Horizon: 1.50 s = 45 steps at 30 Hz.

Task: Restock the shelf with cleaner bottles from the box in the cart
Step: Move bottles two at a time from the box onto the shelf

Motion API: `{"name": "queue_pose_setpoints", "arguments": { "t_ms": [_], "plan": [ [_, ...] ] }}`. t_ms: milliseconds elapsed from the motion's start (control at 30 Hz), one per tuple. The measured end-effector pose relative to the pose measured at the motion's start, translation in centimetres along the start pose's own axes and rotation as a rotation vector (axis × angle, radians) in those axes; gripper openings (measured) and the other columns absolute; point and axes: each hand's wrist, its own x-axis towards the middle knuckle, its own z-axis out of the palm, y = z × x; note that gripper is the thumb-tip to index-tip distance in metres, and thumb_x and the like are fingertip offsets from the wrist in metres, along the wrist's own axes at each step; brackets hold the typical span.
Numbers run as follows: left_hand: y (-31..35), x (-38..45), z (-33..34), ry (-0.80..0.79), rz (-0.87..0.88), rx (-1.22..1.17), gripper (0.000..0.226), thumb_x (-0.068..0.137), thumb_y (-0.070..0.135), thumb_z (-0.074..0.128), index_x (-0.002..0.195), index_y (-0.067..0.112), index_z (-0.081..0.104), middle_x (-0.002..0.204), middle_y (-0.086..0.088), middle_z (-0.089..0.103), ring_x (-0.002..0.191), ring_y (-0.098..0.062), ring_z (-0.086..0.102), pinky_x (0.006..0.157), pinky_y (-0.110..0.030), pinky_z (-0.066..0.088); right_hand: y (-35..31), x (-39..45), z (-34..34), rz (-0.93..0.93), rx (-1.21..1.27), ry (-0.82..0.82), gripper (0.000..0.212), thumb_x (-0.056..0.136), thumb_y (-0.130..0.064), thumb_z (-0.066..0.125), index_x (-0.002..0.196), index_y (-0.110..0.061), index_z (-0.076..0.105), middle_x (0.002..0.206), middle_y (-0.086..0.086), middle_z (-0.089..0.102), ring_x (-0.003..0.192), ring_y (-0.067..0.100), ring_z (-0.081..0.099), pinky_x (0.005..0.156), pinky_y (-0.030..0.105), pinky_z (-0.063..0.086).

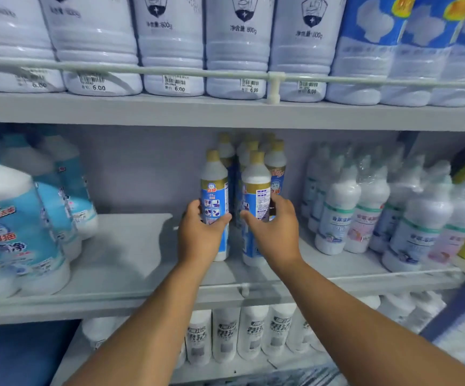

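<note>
With both arms stretched out over the middle shelf (131, 246), each hand has a cleaner bottle. The left hand (198, 232) is wrapped round the left bottle (215, 196), thumb across the blue label, fingers curled round the far side. The right hand (274, 232) clamps the right bottle (256, 196) the same way, thumb on the near side of the label. Both bottles stand upright, long axis vertical, gold caps pointing straight up, bases down at the shelf board; whether they rest on it I cannot tell. They sit side by side with a narrow gap between them, near the middle of the shelf.

Right behind them, a cluster of matching gold-capped bottles (277, 162) is packed toward the back, also upright. To the left, bare shelf board, then big blue-and-white jugs (17, 227) at the far left. To the right, rows of white bottles with green bands (337, 213), some in plastic wrap. Up top, large white bottles (237, 51) with 6.00 price stickers sit behind a rail (142, 69). Below, more white bottles (225, 335) line the lower shelf.
</note>
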Motion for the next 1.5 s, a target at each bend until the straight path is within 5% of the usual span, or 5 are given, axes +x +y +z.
{"name": "queue_pose_setpoints", "arguments": {
  "t_ms": [300, 467, 833, 1167, 1500],
  "plan": [
    [-3.2, 3.5, 2.8, -0.075, 0.084, 0.017, 0.060, 0.062, 0.059, 0.077, 0.112, 0.041, 0.050, 0.113, 0.011, 0.067, 0.100, -0.013, 0.068, 0.081, -0.046, 0.060, 3.5, 1.8, 2.5, 0.025, 0.013, 0.007, 0.060, 0.079, -0.034, 0.083, 0.128, -0.022, 0.050, 0.116, -0.007, 0.049, 0.097, -0.001, 0.056, 0.082, 0.011, 0.048],
    [-3.3, 4.1, 3.0, -0.092, 0.037, 0.018, 0.055, 0.072, 0.039, 0.087, 0.114, 0.032, 0.053, 0.107, 0.013, 0.070, 0.095, -0.011, 0.071, 0.083, -0.047, 0.060, 4.8, 1.7, 2.9, 0.043, 0.076, -0.056, 0.055, 0.083, -0.033, 0.079, 0.130, -0.024, 0.049, 0.114, -0.012, 0.054, 0.101, 0.003, 0.060, 0.090, 0.026, 0.055],
    [-3.4, 4.2, 4.0, -0.079, 0.017, 0.194, 0.062, 0.065, 0.031, 0.093, 0.110, 0.019, 0.052, 0.115, -0.001, 0.058, 0.096, -0.016, 0.059, 0.072, -0.024, 0.044, 6.5, 1.1, 2.5, 0.081, 0.150, -0.351, 0.051, 0.090, -0.027, 0.071, 0.135, -0.033, 0.047, 0.121, -0.021, 0.062, 0.109, -0.008, 0.059, 0.085, 0.010, 0.049],
    [-5.1, 5.8, 5.0, -0.084, -0.006, 0.065, 0.041, 0.081, 0.019, 0.084, 0.110, 0.011, 0.056, 0.092, 0.009, 0.067, 0.080, 0.002, 0.065, 0.055, -0.002, 0.044, 8.0, 1.8, 3.5, 0.178, 0.099, -0.317, 0.058, 0.086, -0.026, 0.078, 0.133, -0.027, 0.045, 0.126, -0.015, 0.059, 0.113, 0.004, 0.058, 0.098, 0.026, 0.051],
    [-6.1, 7.2, 6.2, -0.123, 0.016, 0.169, 0.060, 0.069, 0.029, 0.090, 0.116, 0.018, 0.054, 0.113, -0.004, 0.057, 0.098, -0.018, 0.062, 0.068, -0.018, 0.048, 8.7, 2.6, 4.6, 0.182, 0.013, -0.262, 0.071, 0.075, -0.039, 0.085, 0.131, -0.025, 0.043, 0.123, -0.005, 0.051, 0.111, 0.009, 0.057, 0.095, 0.030, 0.053]
  ]
}}
